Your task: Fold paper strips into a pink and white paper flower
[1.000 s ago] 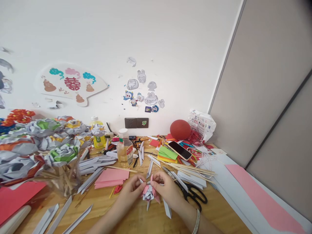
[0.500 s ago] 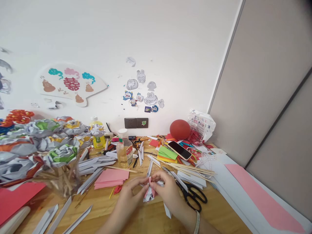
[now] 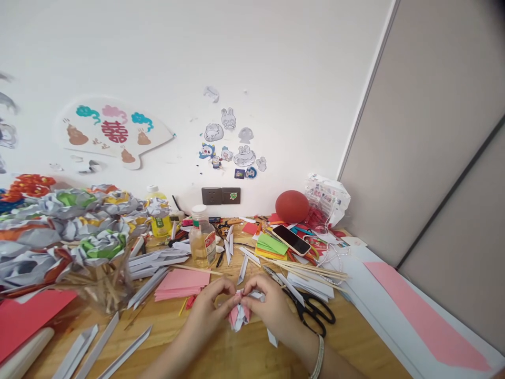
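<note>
Between my two hands is a small folded paper piece (image 3: 239, 317) in pink and white, held above the wooden table. My left hand (image 3: 218, 301) pinches its upper left part with thumb and forefinger. Opposite it, my right hand (image 3: 263, 299) pinches the upper right part, the fingertips of both hands nearly meeting. The fingers cover the top of the piece. A folded white paper strip (image 3: 243, 269) lies just beyond my hands, and another white strip (image 3: 272, 338) sticks out below my right hand. Pink paper sheets (image 3: 182, 284) are stacked left of my left hand.
Black-handled scissors (image 3: 314, 314) lie right of my right hand, near thin wooden sticks (image 3: 311, 271). A phone (image 3: 291, 240) rests on coloured paper. Behind stand a glue bottle (image 3: 202, 242) and a red balloon (image 3: 292, 206). Paper flowers (image 3: 100, 247) fill the left side.
The pink and white piece has turned in my fingers and shows more of its pink folds. Both hands keep pinching it, and the fingers have shifted slightly. The camera view has moved a little.
</note>
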The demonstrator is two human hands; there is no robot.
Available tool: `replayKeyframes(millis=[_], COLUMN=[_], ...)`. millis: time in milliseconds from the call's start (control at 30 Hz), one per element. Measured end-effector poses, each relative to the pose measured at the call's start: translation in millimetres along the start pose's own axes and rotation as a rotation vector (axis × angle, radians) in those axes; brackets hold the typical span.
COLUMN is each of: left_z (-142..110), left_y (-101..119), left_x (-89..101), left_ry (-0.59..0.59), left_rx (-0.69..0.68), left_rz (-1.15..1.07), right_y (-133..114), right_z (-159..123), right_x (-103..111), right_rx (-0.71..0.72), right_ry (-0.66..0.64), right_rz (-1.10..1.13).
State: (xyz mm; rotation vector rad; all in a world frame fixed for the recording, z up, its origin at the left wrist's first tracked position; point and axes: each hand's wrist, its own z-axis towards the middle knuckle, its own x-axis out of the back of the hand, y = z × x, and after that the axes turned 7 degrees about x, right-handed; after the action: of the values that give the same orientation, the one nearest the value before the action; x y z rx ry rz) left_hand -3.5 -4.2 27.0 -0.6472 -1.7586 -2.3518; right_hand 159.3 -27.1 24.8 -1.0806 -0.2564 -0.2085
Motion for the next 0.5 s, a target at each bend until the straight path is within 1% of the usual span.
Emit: replayKeyframes(millis=[67, 133, 200, 267, 333, 400, 500], left_z=[0, 0, 1, 1, 2, 3, 3], left_y=[-1, -2, -3, -7, -11, -15, -17], left_x=[0.9, 1.3, 1.4, 1.4, 1.0, 0.2, -1.3], left_ry=[-0.024, -0.077, -0.191, -0.318, -0.395, -0.400, -0.345], left_rx=[-0.009, 0.022, 0.079, 0.128, 0.147, 0.152, 0.145], left_rz=[0.001, -0.040, -0.116, -0.166, -0.156, -0.125, -0.062], right_y=[-1, -1, 1, 5, 11, 16, 20], right_z=[0, 1, 1, 0, 0, -1, -1], right_x=[2, 3, 4, 4, 3, 1, 0], right_rx=[-0.038, -0.117, -0.206, -0.273, -0.310, -0.335, -0.353], right_ry=[-0.022, -0.074, -0.160, -0.243, -0.275, -0.268, -0.245], right_rz=[0.055, 0.168, 0.311, 0.407, 0.451, 0.484, 0.508])
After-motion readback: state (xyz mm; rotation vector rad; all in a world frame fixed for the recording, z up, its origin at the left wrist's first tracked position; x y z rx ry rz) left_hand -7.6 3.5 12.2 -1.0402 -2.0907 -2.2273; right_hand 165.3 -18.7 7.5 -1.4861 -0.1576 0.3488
